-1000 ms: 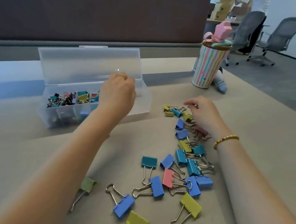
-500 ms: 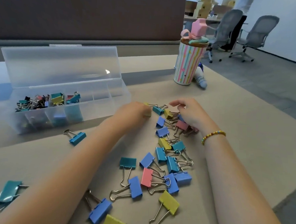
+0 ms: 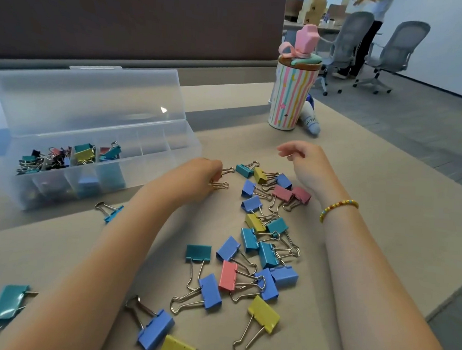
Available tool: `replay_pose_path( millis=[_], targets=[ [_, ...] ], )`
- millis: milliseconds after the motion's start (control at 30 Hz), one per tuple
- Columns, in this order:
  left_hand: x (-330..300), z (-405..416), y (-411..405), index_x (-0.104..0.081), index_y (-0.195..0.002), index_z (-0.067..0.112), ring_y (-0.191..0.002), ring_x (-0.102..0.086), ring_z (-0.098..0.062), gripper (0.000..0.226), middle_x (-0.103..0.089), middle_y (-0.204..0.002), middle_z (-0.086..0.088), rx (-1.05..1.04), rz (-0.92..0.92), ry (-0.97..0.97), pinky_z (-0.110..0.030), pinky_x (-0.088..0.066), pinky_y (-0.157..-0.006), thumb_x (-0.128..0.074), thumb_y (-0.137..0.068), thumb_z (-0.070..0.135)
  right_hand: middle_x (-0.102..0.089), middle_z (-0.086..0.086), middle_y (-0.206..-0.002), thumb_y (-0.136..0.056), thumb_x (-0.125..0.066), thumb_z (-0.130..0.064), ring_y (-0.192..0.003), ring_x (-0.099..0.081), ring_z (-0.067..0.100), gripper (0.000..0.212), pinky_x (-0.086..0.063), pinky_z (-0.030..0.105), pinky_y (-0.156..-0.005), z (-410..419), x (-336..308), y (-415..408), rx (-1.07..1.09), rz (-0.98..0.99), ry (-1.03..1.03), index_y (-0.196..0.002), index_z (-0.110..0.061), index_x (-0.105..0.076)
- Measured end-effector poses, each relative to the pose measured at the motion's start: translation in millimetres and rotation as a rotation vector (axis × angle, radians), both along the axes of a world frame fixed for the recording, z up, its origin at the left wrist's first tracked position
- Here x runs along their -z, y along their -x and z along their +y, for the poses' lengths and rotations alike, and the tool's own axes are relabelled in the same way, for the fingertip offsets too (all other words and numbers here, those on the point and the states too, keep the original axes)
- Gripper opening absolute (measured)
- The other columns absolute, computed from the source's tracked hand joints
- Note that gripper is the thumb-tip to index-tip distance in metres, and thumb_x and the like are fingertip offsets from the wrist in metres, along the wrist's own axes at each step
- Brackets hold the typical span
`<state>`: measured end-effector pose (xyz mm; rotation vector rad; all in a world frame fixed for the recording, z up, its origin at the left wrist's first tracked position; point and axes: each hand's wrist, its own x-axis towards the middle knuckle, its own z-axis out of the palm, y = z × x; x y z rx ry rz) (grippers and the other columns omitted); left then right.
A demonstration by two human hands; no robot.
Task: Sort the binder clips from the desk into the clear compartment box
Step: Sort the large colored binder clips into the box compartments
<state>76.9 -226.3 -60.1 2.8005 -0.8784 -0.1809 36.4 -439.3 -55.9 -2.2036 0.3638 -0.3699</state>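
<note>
Can't see the body of the clip (image 3: 220, 179) the left hand (image 3: 197, 177) is pinching down on the desk (image 3: 370, 198), only its wire handles poke out past the curled fingers. A yellow clip (image 3: 176, 348) at the bottom edge is cut off. The right hand (image 3: 304, 162) hovers loosely curled, holding nothing, over the scattered pile of clips (image 3: 258, 238). The clear box (image 3: 155, 168) sits left with its lid up, clips heaped in its left compartments. A striped cup (image 3: 291, 97) stands behind, with office chairs (image 3: 391, 52) further back.
</note>
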Motion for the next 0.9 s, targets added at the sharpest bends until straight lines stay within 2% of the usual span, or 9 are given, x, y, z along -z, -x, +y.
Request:
replay_pose_path(
  millis=[133,200,300,400,467,600,733,900],
  targets=[
    [-2.3,3.8,-0.5,-0.051,-0.126,0.015,-0.112,-0.05,-0.023,0.034,-0.052,-0.124,-0.006,0.009,0.04,0.001,-0.028,-0.039,-0.092,-0.051,-0.092,0.011,-0.062,0.001,-0.113,-0.098,-0.031,0.001,-0.108,-0.052,0.01,0.038,-0.038,0.011,-0.078,6.9,0.3,1.6,-0.043,-0.021,-0.035,-0.115,-0.014,-0.061],
    [-2.6,4.8,-0.9,-0.053,-0.128,0.015,-0.114,-0.049,-0.025,0.035,-0.049,-0.125,-0.007,-0.006,0.021,-0.048,-0.028,-0.039,-0.093,-0.051,-0.093,0.013,-0.059,-0.001,-0.12,-0.098,-0.033,-0.003,-0.112,-0.049,0.009,0.037,-0.038,0.015,-0.088,22.1,4.5,-4.5,-0.13,-0.014,0.043,-0.12,-0.017,-0.06],
    [-3.8,9.9,-1.1,-0.055,-0.124,0.014,-0.112,-0.049,-0.026,0.032,-0.049,-0.123,-0.009,-0.016,-0.025,-0.108,-0.029,-0.04,-0.089,-0.052,-0.092,0.016,-0.046,-0.005,-0.14,-0.099,-0.036,-0.014,-0.131,-0.035,0.016,0.038,-0.029,0.036,-0.108,47.9,15.6,-21.0,-0.316,0.068,0.45,-0.133,-0.026,-0.05],
    [-9.1,17.3,-1.3,-0.055,-0.118,0.012,-0.111,-0.05,-0.026,0.027,-0.051,-0.12,-0.009,-0.042,-0.049,-0.201,-0.03,-0.04,-0.086,-0.051,-0.092,0.015,-0.038,-0.007,-0.146,-0.1,-0.036,-0.025,-0.136,-0.027,0.02,0.039,-0.017,0.04,-0.109,66.3,21.0,-29.0,-0.444,0.188,0.706,-0.138,-0.029,-0.044],
    [-12.7,22.0,-1.4,-0.055,-0.118,0.012,-0.11,-0.051,-0.026,0.028,-0.053,-0.119,-0.01,-0.065,-0.038,-0.245,-0.029,-0.041,-0.084,-0.05,-0.091,0.011,-0.046,-0.006,-0.14,-0.1,-0.038,-0.027,-0.131,-0.033,0.021,0.035,-0.018,0.04,-0.107,67.9,21.9,-29.2,-0.47,0.198,0.739,-0.133,-0.028,-0.049],
    [-13.1,22.0,-0.4,-0.057,-0.113,0.012,-0.105,-0.051,-0.025,0.026,-0.053,-0.116,-0.008,-0.08,-0.003,-0.234,-0.028,-0.039,-0.079,-0.055,-0.088,0.019,-0.054,-0.004,-0.125,-0.096,-0.047,-0.031,-0.12,-0.04,0.019,0.028,-0.025,0.036,-0.102,63.9,19.2,-28.6,-0.407,0.169,0.749,-0.122,-0.026,-0.057],
    [-10.7,17.4,2.4,-0.054,-0.108,0.012,-0.098,-0.051,-0.025,0.02,-0.05,-0.114,-0.008,-0.061,0.023,-0.24,-0.029,-0.039,-0.076,-0.051,-0.089,0.016,-0.051,0.0,-0.119,-0.092,-0.053,-0.034,-0.115,-0.039,0.02,0.022,-0.03,0.033,-0.097,64.3,17.8,-28.2,-0.356,0.189,0.739,-0.11,-0.022,-0.061],
    [-11.9,18.8,6.8,-0.046,-0.097,0.015,-0.087,-0.044,-0.021,0.013,-0.047,-0.102,-0.004,-0.053,0.067,-0.263,-0.028,-0.034,-0.071,-0.051,-0.086,0.02,-0.048,0.002,-0.122,-0.092,-0.053,-0.035,-0.119,-0.036,0.022,0.024,-0.027,0.036,-0.1,58.1,10.7,-20.8,-0.398,0.285,0.7,-0.111,-0.022,-0.061]
  ],
)
